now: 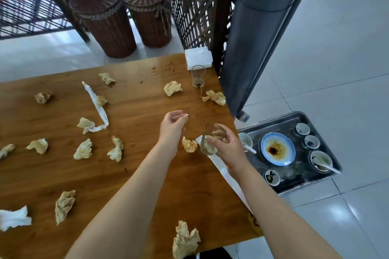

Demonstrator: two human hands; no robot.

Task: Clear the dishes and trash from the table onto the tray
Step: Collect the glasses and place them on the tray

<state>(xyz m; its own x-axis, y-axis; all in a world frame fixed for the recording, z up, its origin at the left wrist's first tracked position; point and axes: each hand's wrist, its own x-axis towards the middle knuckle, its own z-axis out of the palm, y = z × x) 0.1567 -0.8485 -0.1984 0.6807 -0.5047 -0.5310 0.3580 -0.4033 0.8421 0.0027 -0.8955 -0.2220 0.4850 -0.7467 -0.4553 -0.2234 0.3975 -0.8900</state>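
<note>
The right hand (228, 146) grips a clear glass (212, 139) by its side, tilted, held above the table (136, 174) near its right edge. The left hand (172, 124) hovers just beside it with fingers loosely curled (a tiny white speck sits at the fingertips, and whether they pinch it cannot be told). A crumpled napkin (189, 144) lies between the hands, and many more are scattered over the wood, along with a long paper strip (97, 109). A second glass (198, 75) stands upright at the far corner by a napkin stack (198, 59). The tray (294, 176) sits on the floor, right of the table, holding a stained plate (277, 149) and small bowls (302, 128).
</note>
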